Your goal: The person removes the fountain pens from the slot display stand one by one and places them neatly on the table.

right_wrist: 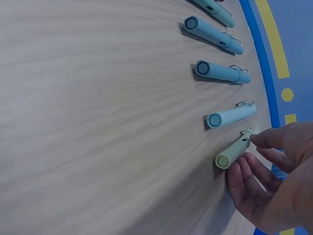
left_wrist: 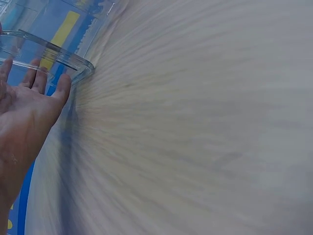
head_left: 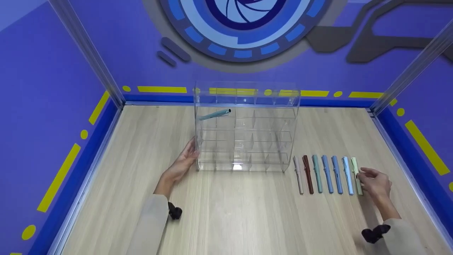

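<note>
Right hand (right_wrist: 274, 181) pinching, seemingly, pale green pen (right_wrist: 234, 151); left hand (head_left: 184, 161) flat against organizer (head_left: 246, 127).

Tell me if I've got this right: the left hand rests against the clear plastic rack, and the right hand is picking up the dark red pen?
Not quite. The right hand is at the pale green pen, at the row's far right end, as the right wrist view shows. The dark red pen lies untouched. The left hand does rest against the clear plastic rack.
</note>
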Demonstrator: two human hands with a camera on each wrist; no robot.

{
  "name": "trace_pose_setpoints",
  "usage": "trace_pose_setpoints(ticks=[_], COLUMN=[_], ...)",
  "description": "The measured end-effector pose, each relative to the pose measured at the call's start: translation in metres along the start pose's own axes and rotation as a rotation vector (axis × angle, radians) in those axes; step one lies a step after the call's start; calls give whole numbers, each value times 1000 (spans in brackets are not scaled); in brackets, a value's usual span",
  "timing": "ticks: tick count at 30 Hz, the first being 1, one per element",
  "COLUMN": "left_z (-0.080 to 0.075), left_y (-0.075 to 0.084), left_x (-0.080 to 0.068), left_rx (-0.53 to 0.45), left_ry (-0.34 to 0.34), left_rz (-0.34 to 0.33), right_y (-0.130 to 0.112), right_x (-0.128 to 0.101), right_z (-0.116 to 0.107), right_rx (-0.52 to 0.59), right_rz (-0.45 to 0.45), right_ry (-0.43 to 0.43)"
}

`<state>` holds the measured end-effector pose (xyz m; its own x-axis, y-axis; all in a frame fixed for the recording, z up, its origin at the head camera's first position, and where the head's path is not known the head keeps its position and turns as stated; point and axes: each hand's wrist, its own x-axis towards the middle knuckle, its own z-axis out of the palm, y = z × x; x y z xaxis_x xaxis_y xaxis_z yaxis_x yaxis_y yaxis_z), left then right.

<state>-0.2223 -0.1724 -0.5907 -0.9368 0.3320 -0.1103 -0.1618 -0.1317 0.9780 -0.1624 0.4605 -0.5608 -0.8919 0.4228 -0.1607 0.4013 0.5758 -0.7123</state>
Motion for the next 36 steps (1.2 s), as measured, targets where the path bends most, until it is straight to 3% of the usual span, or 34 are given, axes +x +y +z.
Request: trace_pose_setpoints(ticks=[8, 18, 26, 30, 36], left_z=[-2, -1, -2, -2, -1], left_y=[1, 1, 1, 2, 1], left_x=[-1, 0, 1, 0, -2], left_rx=[-18, -18, 7, 5, 1], left_ry=[-2, -2, 8, 10, 10], left_rz=[-10, -19, -26, -22, -7], right_y=[0, -24, -54, -74, -105], right_x=[-3, -12, -21, -26, -42], right_z=[-22, -45, -29, -18, 1], right_rx=[24, 210, 249, 294, 280], right_rz=[-9, -106, -249, -284, -364], right_ry=[-19, -121, -104, -135, -152])
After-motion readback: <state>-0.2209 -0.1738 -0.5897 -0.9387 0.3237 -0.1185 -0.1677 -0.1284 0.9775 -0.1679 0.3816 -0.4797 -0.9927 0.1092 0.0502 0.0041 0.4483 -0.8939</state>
